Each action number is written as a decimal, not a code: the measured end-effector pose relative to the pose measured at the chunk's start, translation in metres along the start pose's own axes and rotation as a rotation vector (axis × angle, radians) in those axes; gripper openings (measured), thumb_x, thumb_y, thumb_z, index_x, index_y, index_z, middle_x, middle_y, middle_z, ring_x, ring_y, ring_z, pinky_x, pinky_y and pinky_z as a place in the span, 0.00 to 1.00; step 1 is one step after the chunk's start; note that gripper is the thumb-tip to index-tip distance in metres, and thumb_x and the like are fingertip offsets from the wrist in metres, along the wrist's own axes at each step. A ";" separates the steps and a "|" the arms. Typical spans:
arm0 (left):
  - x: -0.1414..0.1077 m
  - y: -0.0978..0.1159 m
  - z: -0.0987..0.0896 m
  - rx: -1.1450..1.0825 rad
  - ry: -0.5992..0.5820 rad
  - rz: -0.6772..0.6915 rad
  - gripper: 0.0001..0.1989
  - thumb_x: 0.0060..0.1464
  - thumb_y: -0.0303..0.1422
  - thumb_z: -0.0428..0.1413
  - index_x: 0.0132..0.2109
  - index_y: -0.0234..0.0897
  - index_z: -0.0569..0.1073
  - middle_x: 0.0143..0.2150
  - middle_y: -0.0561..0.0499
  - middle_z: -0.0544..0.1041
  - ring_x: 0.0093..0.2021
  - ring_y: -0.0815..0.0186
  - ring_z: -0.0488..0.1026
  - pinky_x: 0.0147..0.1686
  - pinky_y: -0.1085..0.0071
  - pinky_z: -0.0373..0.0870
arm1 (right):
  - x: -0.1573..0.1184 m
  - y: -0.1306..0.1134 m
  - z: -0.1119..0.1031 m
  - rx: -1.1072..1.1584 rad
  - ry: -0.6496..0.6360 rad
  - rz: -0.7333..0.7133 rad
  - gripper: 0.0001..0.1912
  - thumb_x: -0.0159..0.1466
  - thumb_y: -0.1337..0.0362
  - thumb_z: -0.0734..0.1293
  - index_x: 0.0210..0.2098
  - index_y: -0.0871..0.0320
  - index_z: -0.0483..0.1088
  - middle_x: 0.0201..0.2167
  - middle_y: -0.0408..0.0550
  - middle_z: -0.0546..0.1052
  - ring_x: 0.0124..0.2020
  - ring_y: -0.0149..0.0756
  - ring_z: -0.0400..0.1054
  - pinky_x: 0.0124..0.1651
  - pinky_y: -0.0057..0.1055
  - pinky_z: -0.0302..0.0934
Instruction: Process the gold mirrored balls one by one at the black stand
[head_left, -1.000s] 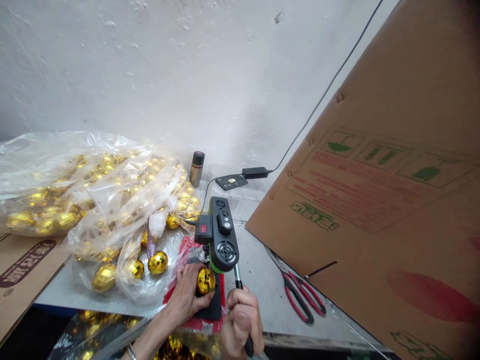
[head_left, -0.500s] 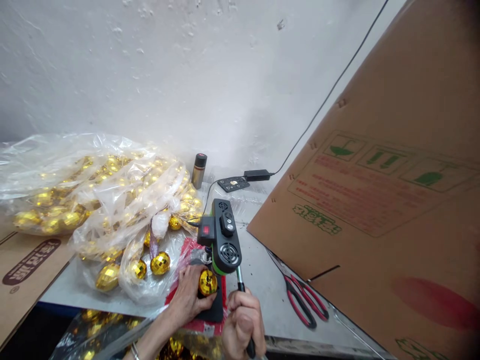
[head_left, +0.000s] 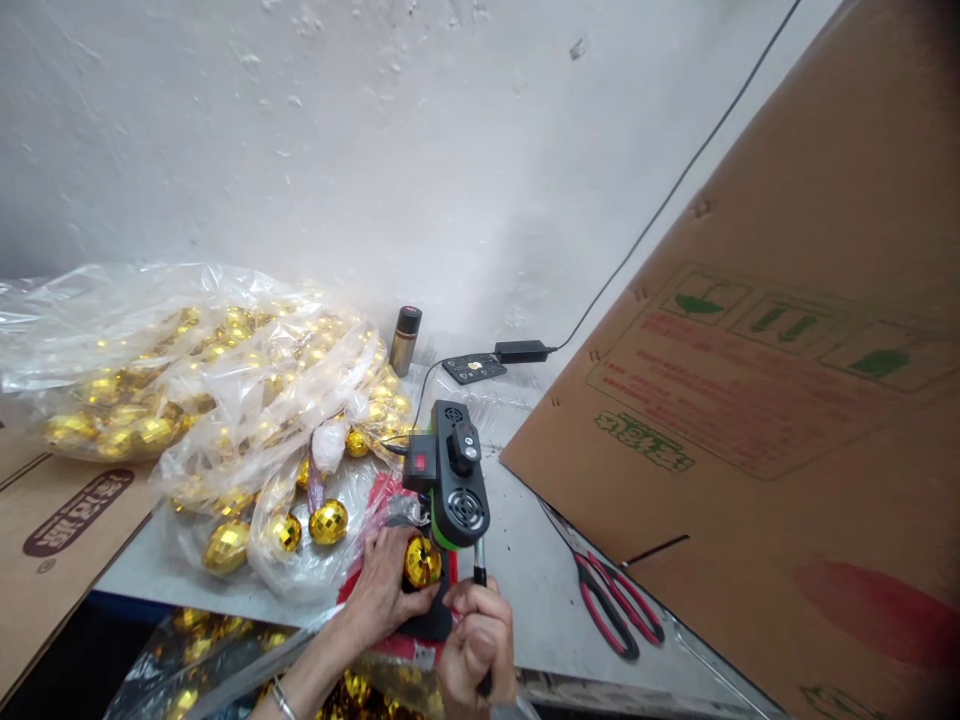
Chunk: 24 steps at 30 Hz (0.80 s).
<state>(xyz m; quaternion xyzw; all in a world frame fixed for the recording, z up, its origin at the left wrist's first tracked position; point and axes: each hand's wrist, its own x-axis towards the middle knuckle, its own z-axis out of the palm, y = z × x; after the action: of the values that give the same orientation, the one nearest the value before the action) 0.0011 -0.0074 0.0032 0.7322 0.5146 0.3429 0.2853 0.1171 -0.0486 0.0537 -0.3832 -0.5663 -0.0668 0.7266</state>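
My left hand point(head_left: 386, 585) is closed round a gold mirrored ball point(head_left: 422, 562), keeping it on the black base point(head_left: 427, 625) of a small bench machine. It looks like a mini drill press point(head_left: 459, 480), with a black vented top and a green underside. Whatever tip it has above the ball is hidden from this angle. On the machine's near right side, my right hand point(head_left: 478, 640) is wrapped round the black grip of a metal lever point(head_left: 479, 562).
A clear plastic bag point(head_left: 247, 390) full of gold balls lies left. Red-handled scissors point(head_left: 611, 600) rest right, beside a large cardboard box point(head_left: 750, 400). A dark-capped bottle point(head_left: 406, 342) and a power adapter point(head_left: 521, 350) stand near the wall. More gold balls point(head_left: 352, 690) lie below the table edge.
The view has shifted slightly, moving the scene to the right. Against the machine, my right hand and the lever have swung a little left. My left hand stays on the ball.
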 end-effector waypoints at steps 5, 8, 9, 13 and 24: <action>0.001 0.000 -0.002 0.004 -0.013 -0.008 0.25 0.50 0.34 0.66 0.56 0.38 0.75 0.52 0.40 0.82 0.54 0.43 0.77 0.57 0.44 0.70 | 0.005 0.007 -0.011 -0.024 -0.131 -0.094 0.19 0.77 0.61 0.61 0.29 0.55 0.69 0.28 0.40 0.76 0.27 0.31 0.72 0.36 0.33 0.69; 0.003 -0.001 -0.002 0.007 0.010 -0.003 0.25 0.51 0.34 0.66 0.56 0.39 0.76 0.52 0.41 0.82 0.54 0.43 0.78 0.58 0.44 0.71 | 0.026 -0.008 -0.016 -0.024 -0.150 -0.055 0.18 0.77 0.67 0.59 0.29 0.55 0.66 0.27 0.42 0.74 0.27 0.31 0.70 0.31 0.30 0.65; 0.003 -0.001 -0.001 0.008 0.015 -0.001 0.25 0.51 0.34 0.66 0.57 0.39 0.76 0.52 0.40 0.82 0.54 0.43 0.78 0.58 0.43 0.71 | 0.037 -0.016 -0.016 -0.018 -0.147 -0.008 0.18 0.76 0.69 0.58 0.29 0.55 0.65 0.27 0.42 0.73 0.27 0.30 0.69 0.30 0.29 0.63; -0.013 -0.009 0.001 0.006 0.012 0.027 0.29 0.53 0.37 0.68 0.62 0.39 0.75 0.57 0.36 0.81 0.59 0.40 0.77 0.60 0.40 0.72 | 0.086 -0.048 -0.011 -0.007 -0.161 0.241 0.15 0.76 0.67 0.62 0.31 0.56 0.69 0.25 0.39 0.69 0.22 0.27 0.63 0.24 0.27 0.55; -0.017 -0.033 -0.101 0.568 0.259 -0.098 0.19 0.72 0.37 0.48 0.61 0.36 0.77 0.56 0.34 0.83 0.56 0.43 0.80 0.57 0.47 0.74 | 0.071 -0.046 -0.005 0.007 -0.112 0.224 0.16 0.77 0.68 0.60 0.31 0.55 0.67 0.26 0.39 0.68 0.24 0.26 0.62 0.27 0.25 0.56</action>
<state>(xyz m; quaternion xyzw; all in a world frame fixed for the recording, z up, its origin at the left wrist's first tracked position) -0.1014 -0.0071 0.0349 0.7073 0.6565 0.2617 0.0174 0.1215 -0.0598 0.1370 -0.4447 -0.5599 0.0380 0.6981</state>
